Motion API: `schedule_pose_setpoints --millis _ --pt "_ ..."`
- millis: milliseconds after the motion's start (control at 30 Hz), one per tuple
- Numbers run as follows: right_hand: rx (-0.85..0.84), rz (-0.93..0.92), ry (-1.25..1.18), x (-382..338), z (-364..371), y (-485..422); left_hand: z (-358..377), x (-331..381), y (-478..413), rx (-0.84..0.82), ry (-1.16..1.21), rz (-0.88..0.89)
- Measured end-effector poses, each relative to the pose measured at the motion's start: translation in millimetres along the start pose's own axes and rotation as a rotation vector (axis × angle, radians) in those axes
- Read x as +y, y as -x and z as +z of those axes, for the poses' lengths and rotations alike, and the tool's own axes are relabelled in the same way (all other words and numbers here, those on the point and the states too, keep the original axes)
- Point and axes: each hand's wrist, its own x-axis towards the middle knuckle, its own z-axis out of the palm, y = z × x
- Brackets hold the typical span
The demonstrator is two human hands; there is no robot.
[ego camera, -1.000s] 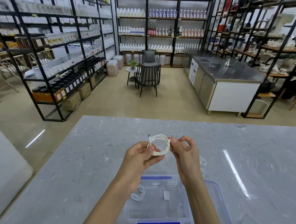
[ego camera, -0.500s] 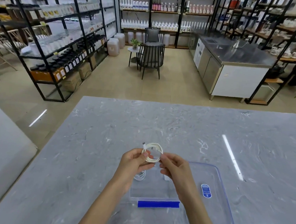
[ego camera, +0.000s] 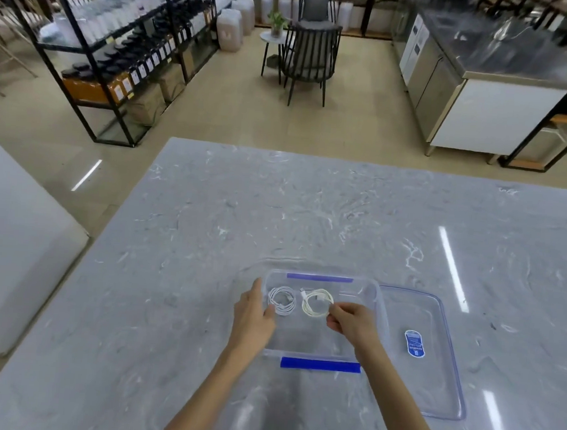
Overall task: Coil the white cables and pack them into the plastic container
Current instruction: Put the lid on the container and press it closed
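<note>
A clear plastic container (ego camera: 375,300) with blue clips stands on the marble table, and two coiled white cables are inside it. One coil (ego camera: 282,300) lies at the left. Beside it the second coil (ego camera: 317,303) is low inside the container, and my right hand (ego camera: 352,322) pinches its right edge. My left hand (ego camera: 254,313) rests with straight fingers against the container's left wall, holding nothing.
The container's clear lid (ego camera: 431,389) with a blue label lies flat on the table just right of it. The grey marble table (ego camera: 205,259) stretches wide on all sides. Shelves, a chair and a steel counter stand far beyond the table's edge.
Both hands held the coil above the table; now my right hand has lowered it into the container beside the other coil, and my left hand has let go and moved to the container's side.
</note>
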Motion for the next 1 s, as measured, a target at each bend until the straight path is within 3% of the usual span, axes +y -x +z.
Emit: schedule_pose_setpoints --millis 100,333,533,767,900,1000 --pt "-0.014 0.054 0.076 7 14 -20 9 -12 0 -0.101 0.049 -0.036" --pt "0.051 0.117 0.116 27 23 -36 12 -26 -2 -0.099 0.113 -0.004" --pt "0.071 0.009 0.327 26 19 -37 14 -28 -3 -0.111 0.111 -0.005" --pt "-0.03 -0.043 0.303 20 9 -23 12 -22 -7 -0.135 0.086 -0.019" --pt "-0.002 -0.131 0.091 19 -24 6 4 0 -9 -0.088 -0.108 -0.025" --pt "0.237 -0.252 -0.002 31 -62 40 5 37 -15 0.06 -0.43 0.156"
